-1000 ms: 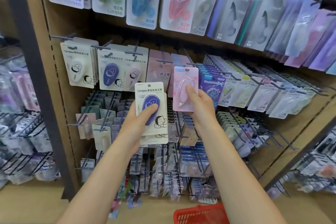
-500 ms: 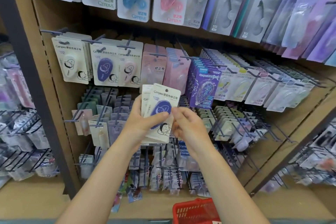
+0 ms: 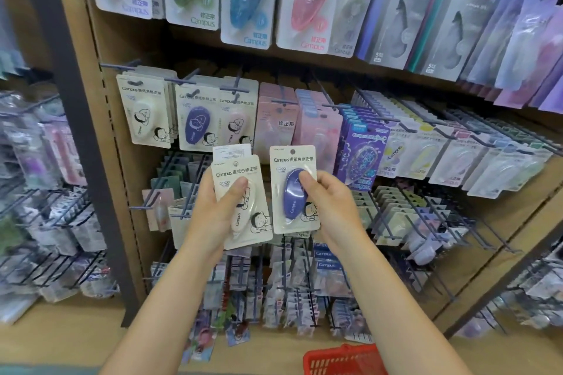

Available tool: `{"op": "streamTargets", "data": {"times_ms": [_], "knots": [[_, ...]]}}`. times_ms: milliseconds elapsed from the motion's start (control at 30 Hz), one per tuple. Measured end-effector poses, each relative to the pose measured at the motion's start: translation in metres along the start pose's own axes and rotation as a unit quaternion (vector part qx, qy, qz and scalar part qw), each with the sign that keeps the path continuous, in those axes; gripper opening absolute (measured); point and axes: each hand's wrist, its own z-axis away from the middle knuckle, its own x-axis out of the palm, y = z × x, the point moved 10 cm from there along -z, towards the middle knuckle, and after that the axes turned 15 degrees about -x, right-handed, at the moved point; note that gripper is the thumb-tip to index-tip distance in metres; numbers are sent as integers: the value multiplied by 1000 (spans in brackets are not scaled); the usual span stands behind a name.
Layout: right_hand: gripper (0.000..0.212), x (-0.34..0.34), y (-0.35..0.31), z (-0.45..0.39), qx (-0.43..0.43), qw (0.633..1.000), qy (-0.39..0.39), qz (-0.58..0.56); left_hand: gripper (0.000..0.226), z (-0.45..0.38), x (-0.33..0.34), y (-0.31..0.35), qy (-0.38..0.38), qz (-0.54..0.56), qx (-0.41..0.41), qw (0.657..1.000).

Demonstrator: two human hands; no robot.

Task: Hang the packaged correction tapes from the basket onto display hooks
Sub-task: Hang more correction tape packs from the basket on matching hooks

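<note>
Purple tape pack [image 3: 294,190] is pinched in the right hand [image 3: 327,210], upright, long axis vertical, hang hole at top. Matching purple row [image 3: 196,123] hangs up and to the left, so the move is likely up-left to that hook [image 3: 182,81]; right hand does it. Left hand [image 3: 213,216] grips a small stack of cream packs [image 3: 240,201], just beside the purple one, not touching. It sits under that path and the pink pack [image 3: 236,125] crowds the hook. Red basket [image 3: 344,359] is low, well clear.
</note>
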Motion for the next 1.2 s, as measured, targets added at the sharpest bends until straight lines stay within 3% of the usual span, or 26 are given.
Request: {"op": "streamTargets", "data": {"times_ms": [167, 333, 467, 900, 1200], "knots": [[16, 62, -15, -24, -57, 997, -34, 34, 27, 3, -70, 27, 95, 17, 22, 995], [17, 137, -30, -46, -85, 993, -78, 34, 23, 3, -107, 41, 115, 14, 33, 993], [19, 172, -34, -61, -97, 992, -64, 38, 20, 3, -120, 50, 114, 9, 31, 993], [10, 177, -36, -65, -108, 994, -9, 20, 24, -5, -134, 47, 80, 33, 13, 996], [24, 180, -38, -68, -130, 991, -3, 37, 26, -9, -131, 51, 72, 22, 26, 997]]}}
